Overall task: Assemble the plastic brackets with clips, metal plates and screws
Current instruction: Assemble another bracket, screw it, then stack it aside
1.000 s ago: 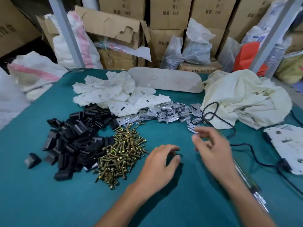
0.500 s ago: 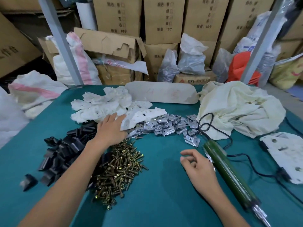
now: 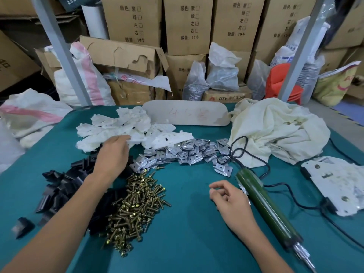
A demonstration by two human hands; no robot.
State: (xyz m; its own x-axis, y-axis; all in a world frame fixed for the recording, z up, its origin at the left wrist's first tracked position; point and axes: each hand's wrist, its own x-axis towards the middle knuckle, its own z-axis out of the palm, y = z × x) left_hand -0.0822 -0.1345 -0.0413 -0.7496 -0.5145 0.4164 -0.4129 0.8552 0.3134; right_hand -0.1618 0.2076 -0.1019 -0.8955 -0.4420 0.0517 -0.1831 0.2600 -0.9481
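A heap of white plastic brackets (image 3: 106, 128) lies at the back left of the green table (image 3: 189, 245). My left hand (image 3: 113, 154) reaches over to it, fingers stretched out on one bracket at the heap's near edge; the thumb is hidden. Black clips (image 3: 59, 186) are piled at the left, brass screws (image 3: 136, 205) beside them, and silver metal plates (image 3: 183, 152) in the middle. My right hand (image 3: 230, 201) rests on the table with loosely curled fingers, holding nothing.
A green electric screwdriver (image 3: 269, 209) with a black cord lies just right of my right hand. A white assembled part (image 3: 338, 184) sits at the right edge, a cream cloth (image 3: 275, 131) behind it, a pale board (image 3: 187, 115) at the back. Boxes and bags stand beyond.
My left hand moved from the table's middle up to the white bracket heap. My right hand let the screwdriver lie and settled beside it. The camera tilted up.
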